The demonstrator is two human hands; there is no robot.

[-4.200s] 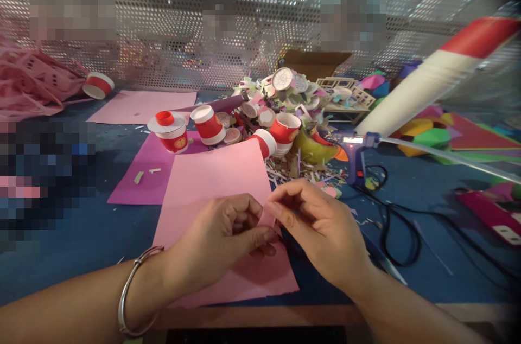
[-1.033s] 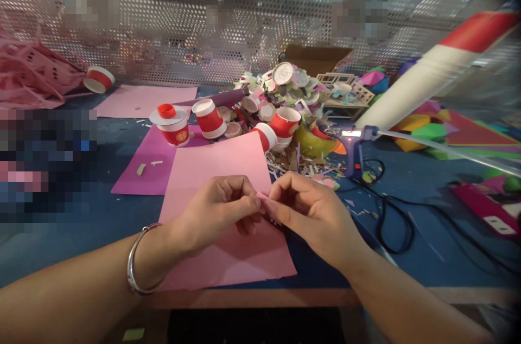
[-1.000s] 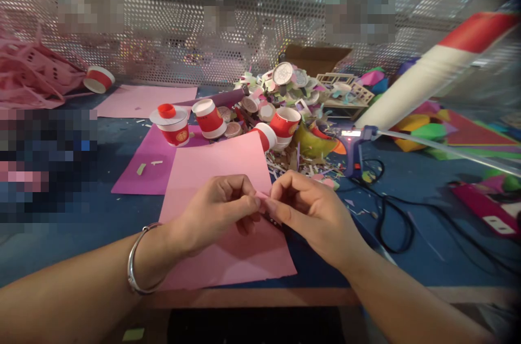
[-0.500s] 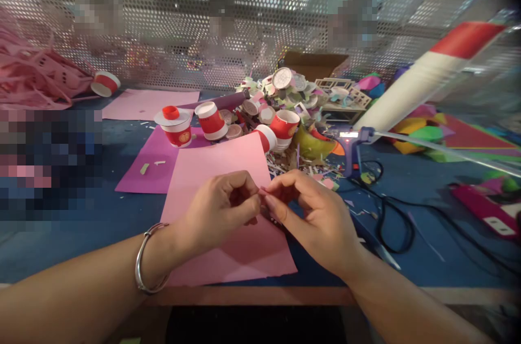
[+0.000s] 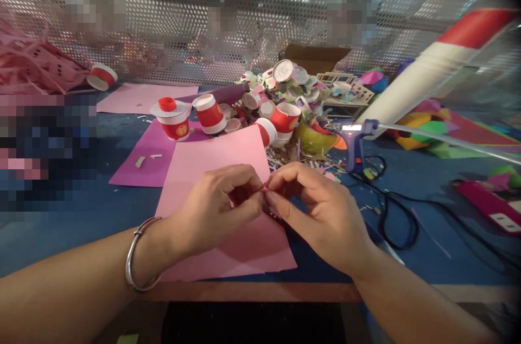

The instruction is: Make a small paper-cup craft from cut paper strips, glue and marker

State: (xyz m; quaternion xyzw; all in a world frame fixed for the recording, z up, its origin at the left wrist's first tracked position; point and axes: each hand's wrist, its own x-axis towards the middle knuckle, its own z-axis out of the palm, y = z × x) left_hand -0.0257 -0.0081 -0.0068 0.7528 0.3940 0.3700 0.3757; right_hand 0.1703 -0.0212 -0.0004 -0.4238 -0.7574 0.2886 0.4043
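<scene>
My left hand (image 5: 223, 211) and my right hand (image 5: 315, 214) meet above a sheet of pink paper (image 5: 228, 249), thumbs and forefingers pinched together. Between the fingertips shows a tiny pink piece (image 5: 265, 188), perhaps paper; most of it is hidden by the fingers. A dark object with small light dots lies under the right fingertips, largely covered. Left of the pink sheet, a purple sheet (image 5: 140, 143) carries small scraps. On its far part stands a red-and-white paper cup (image 5: 176, 129) topped with a white disc and a red ring.
More paper cups (image 5: 209, 114) and a heap of paper cutouts (image 5: 280, 89) stand behind. A glue gun (image 5: 354, 143) with a clear stick and black cable (image 5: 382, 219) is at right, near a white-and-red roll (image 5: 423, 72). A magenta power strip (image 5: 488, 205) lies far right.
Both hands stay pinched together and have shifted slightly relative to the sheet, fingertips closer together. The whole view has tilted a little, so the table items appear slightly higher.
</scene>
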